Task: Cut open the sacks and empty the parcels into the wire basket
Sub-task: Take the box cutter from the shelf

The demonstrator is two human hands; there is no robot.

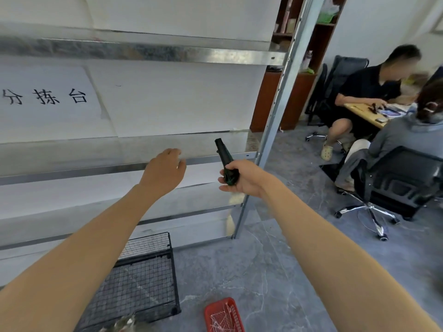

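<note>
Right hand (242, 179) fingers curled tight round the lower end of a black-green cutter (224, 156), tool pointing up and left. Left hand (165, 170) reaches to the metal shelf (96, 169), fingers loose and slightly bent, holding nothing; can't tell whether it touches the shelf edge. Wire basket (143, 283) sits on the floor under the left forearm, beside the shelf. Red plastic tray (223, 315) on the floor just right of it.
</note>
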